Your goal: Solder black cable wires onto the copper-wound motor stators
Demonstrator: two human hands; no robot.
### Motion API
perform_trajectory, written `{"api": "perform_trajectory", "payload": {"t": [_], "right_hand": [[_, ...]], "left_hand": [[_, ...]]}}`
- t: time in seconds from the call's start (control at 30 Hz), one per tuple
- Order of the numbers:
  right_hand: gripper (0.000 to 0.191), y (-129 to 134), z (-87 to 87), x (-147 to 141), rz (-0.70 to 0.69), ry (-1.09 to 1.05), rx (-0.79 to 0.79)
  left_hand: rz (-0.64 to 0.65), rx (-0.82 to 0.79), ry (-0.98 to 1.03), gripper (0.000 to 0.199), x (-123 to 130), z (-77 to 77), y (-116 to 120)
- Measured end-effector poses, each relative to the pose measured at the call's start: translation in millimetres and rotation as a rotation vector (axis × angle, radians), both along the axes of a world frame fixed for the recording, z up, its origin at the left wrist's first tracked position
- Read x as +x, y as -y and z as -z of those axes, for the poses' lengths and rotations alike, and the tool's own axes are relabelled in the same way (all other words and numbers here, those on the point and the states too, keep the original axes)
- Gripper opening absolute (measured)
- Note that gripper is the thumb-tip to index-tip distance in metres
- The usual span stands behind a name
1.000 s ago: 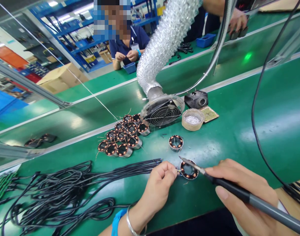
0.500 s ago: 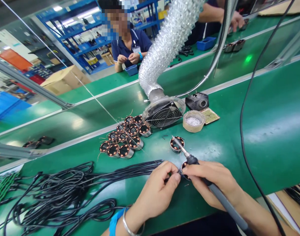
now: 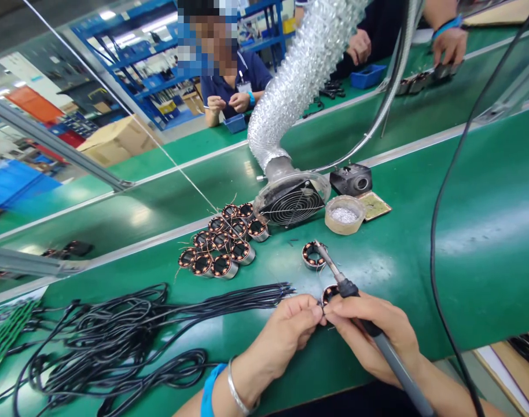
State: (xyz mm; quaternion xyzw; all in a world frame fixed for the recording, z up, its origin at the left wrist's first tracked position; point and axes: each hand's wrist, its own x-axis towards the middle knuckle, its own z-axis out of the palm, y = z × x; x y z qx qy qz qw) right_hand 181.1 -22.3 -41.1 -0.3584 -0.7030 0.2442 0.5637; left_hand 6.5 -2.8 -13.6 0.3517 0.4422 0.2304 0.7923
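My right hand (image 3: pixel 377 333) is wrapped round the handle of a soldering iron (image 3: pixel 333 263). The iron's tip points away from me and overlaps a ring-shaped motor stator (image 3: pixel 310 255) with copper windings; whether it touches cannot be made out. Below that, a second stator (image 3: pixel 329 294) is partly covered by my fingers and the iron. My left hand (image 3: pixel 288 330) is pinched beside it on a thin wire, mostly hidden by the fingertips. The right thumb and forefinger meet the left fingertips there. Stripped ends of black cables (image 3: pixel 247 298) lie just left of my left hand.
Several stators (image 3: pixel 221 240) stand grouped behind the cables. A fume fan (image 3: pixel 294 204) hangs from a silver duct (image 3: pixel 286 98). Near it are a round tub (image 3: pixel 345 215), a sponge tray (image 3: pixel 375 205) and a black holder (image 3: pixel 351 179). A loose cord (image 3: pixel 438 202) crosses the right side. Co-workers sit opposite.
My left fingers have closed in and moved slightly right, meeting the right fingertips. The iron has shifted a little right. Across the bench, a co-worker's hand has moved onto stators at the right.
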Motion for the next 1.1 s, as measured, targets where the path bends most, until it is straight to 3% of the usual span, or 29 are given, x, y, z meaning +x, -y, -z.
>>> {"api": "perform_trajectory", "payload": {"t": [0.1,0.23,0.43,0.7,0.8,0.93,1.1], "right_hand": [[0.032,2.3,-1.0,7.5,0.021,0.059,-0.051],[0.034,0.8,-3.2,13.3,-0.064,0.164,-0.034],[0.027,-5.7,5.0,2.8,0.132,0.095,-0.041],[0.034,-1.1,5.1,8.4,0.086,0.160,0.030],[0.036,5.5,-3.0,16.5,0.091,0.162,-0.021],[0.040,16.4,-28.9,37.1,0.064,0.198,-0.131],[0.032,22.7,-51.4,54.9,0.086,0.297,-0.181]], "left_hand": [[-0.091,0.040,-0.050,0.040,2.4,1.2,1.4],[-0.134,0.097,-0.098,0.037,2.9,3.0,2.7],[-0.183,0.186,-0.214,0.032,5.4,7.3,8.1],[-0.196,0.243,-0.311,0.032,9.5,14.7,13.7],[-0.198,0.262,-0.306,0.034,9.5,16.2,15.8],[-0.222,0.270,-0.296,0.038,10.2,16.7,17.4],[-0.236,0.265,-0.280,0.040,11.0,16.7,17.8]]}}
